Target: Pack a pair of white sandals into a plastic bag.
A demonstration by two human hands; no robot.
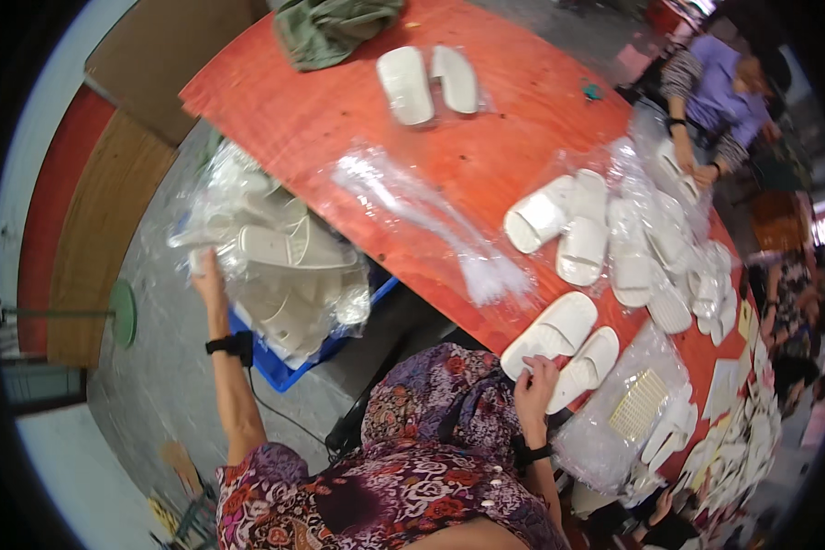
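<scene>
My left hand (207,273) reaches out to the left and grips a bagged pair of white slippers (266,246) at the top of a heap of bagged slippers in a blue crate (275,367) on the floor. My right hand (535,383) rests on a loose pair of white slippers (559,339) at the near edge of the red table (339,110), its fingers laid on the nearer slipper's heel end. A stack of clear plastic bags (431,225) lies across the table's middle.
More white slippers lie at the far end (426,82) and in a bagged pile on the right (651,247). A green cloth (325,27) sits on the far corner. Another person (715,101) works at the far right. Bagged slippers and paper inserts (651,412) crowd the near right.
</scene>
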